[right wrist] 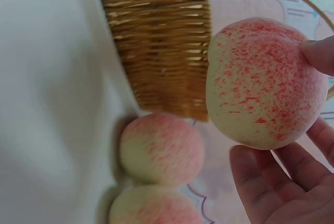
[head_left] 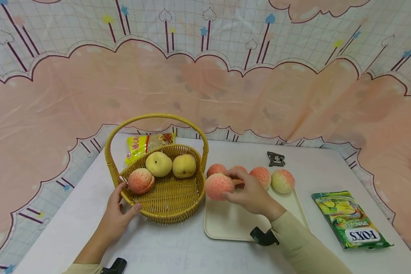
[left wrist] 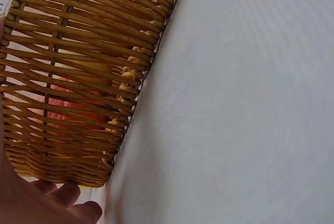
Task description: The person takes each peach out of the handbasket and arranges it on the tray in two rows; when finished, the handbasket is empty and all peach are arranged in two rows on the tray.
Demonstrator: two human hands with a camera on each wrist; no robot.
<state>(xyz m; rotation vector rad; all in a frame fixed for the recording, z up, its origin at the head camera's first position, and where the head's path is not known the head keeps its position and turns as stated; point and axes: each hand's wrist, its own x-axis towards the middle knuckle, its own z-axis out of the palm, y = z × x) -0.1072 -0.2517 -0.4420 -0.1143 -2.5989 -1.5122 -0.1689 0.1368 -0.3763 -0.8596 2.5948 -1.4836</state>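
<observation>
My right hand pinches a pink-speckled peach between thumb and fingers, above the left side of the cream tray. In the right wrist view this peach overlaps the wicker wall behind it. More peaches sit in a row along the tray's back, one partly behind my fingers. To the left stands a yellow wicker basket with a tall arched handle. A reddish peach and two yellow round fruits lie inside. My left hand grips the basket's front left rim, fingers around its side.
Behind the basket lies a yellow snack packet. A small black wrapper is at the back, beyond the peaches. On the right, a green FOX'S bag lies flat on the white table. A patterned cloth hangs behind.
</observation>
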